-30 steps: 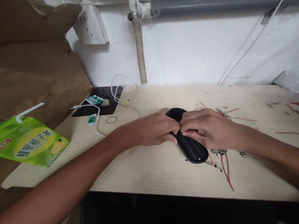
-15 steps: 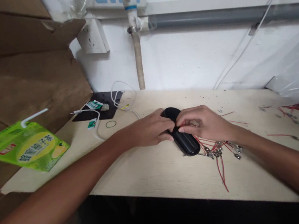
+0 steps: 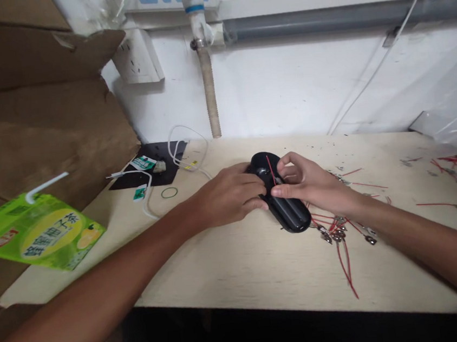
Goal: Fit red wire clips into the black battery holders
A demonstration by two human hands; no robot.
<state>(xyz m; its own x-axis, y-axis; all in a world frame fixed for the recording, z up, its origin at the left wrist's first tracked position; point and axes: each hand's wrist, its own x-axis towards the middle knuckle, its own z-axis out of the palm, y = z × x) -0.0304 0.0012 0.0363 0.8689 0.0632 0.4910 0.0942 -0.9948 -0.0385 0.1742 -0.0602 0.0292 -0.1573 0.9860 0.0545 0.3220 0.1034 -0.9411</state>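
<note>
A glossy black oblong case [image 3: 292, 213] lies on the wooden table between my hands. My left hand [image 3: 234, 192] is wrapped round its left side, fingers curled over the edge. My right hand [image 3: 305, 182] is at the case's upper right, with thumb and fingertips close together around a small part that is too small to make out. A thin red wire [image 3: 271, 171] stands up from the case near the right thumb. Right of the case, under and beside my right wrist, lies a pile of small metal parts with red wires [image 3: 338, 230].
On the left stand a green drink carton [image 3: 51, 230] with a straw and a brown cardboard sheet [image 3: 43, 114]. A white cable [image 3: 147, 196] and a green ring [image 3: 169, 192] lie nearby. More red-wired parts [image 3: 453, 172] are at right. A ribbed hose [image 3: 209, 94] hangs behind.
My right hand has opened slightly and shifted right, and the red wire now stands upright beside its thumb. More of the case's top shows. The view has shifted a little.
</note>
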